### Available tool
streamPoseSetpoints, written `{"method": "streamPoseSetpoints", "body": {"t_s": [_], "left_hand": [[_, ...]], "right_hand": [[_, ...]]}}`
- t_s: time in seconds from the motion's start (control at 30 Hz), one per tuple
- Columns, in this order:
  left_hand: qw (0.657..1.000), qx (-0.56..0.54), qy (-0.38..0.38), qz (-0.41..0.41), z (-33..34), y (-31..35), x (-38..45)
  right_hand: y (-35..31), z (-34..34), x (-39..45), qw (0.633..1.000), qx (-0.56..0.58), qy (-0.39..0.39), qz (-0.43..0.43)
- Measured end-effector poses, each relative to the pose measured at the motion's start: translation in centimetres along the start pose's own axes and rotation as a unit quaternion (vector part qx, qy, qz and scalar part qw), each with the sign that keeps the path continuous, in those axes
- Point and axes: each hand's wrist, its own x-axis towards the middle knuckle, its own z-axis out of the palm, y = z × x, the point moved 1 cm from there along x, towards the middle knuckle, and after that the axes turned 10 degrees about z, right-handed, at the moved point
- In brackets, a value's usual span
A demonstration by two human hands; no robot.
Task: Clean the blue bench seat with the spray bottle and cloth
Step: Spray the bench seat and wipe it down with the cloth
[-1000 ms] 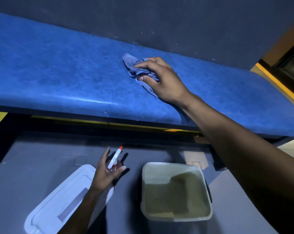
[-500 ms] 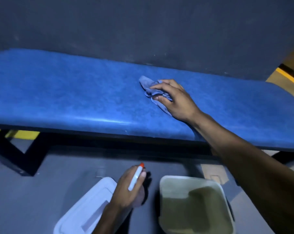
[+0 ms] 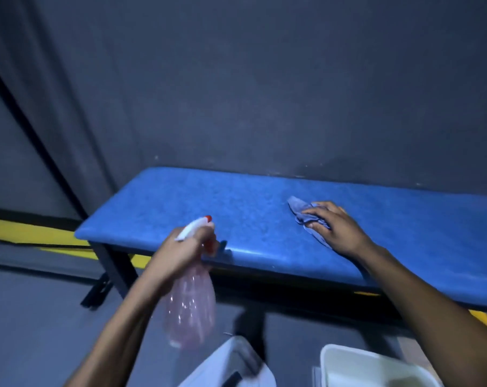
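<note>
Nearest you, bottom edge: a white lid (image 3: 231, 367) sits just below your left grip, and a white bin (image 3: 348, 358) sits to its right, under your right forearm. Both are on the grey floor (image 3: 41, 331).

Your left hand (image 3: 178, 255) is wrapped around the neck of the spray bottle (image 3: 190, 305). Fingers are curled over the trigger area; motion blur hides whether the trigger is pressed. The bottle's clear pinkish body hangs below the grip, and the white head with its red nozzle tip sticks out above it, pointing up and right toward the seat. The grip sits just in front of the blue bench seat (image 3: 236, 213), near its left end, overlapping the front edge.

Your right hand (image 3: 337, 227) lies palm down on the seat, well to the right of the left grip. Fingers are spread and fairly flat, pressing on the cloth (image 3: 301, 209). The crumpled cloth sticks out past the fingertips to the left and away from you, flat on the seat.

A black bench leg (image 3: 111, 263) drops down left of the bottle grip. Beyond it, a yellow floor stripe (image 3: 27, 233). Farthest back, a dark grey wall (image 3: 264, 93) runs behind the seat.
</note>
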Motion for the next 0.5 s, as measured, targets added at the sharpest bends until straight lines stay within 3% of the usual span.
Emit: {"method": "streamPoseSetpoints", "body": {"t_s": [0.17, 0.33, 0.5], "left_hand": [[0.998, 0.024, 0.059, -0.013, -5.7, -2.2, 5.6], [0.987, 0.149, 0.039, -0.054, -7.7, -5.3, 7.8], [0.992, 0.113, 0.036, -0.049, -5.8, -4.9, 7.1]], "right_hand": [[-0.8, -0.4, -0.1, 1.0, -0.022, 0.005, -0.005], [-1.0, -0.7, 0.0, 0.999, -0.05, -0.001, -0.004], [-0.7, -0.6, 0.0, 0.999, -0.047, -0.009, 0.001]]}}
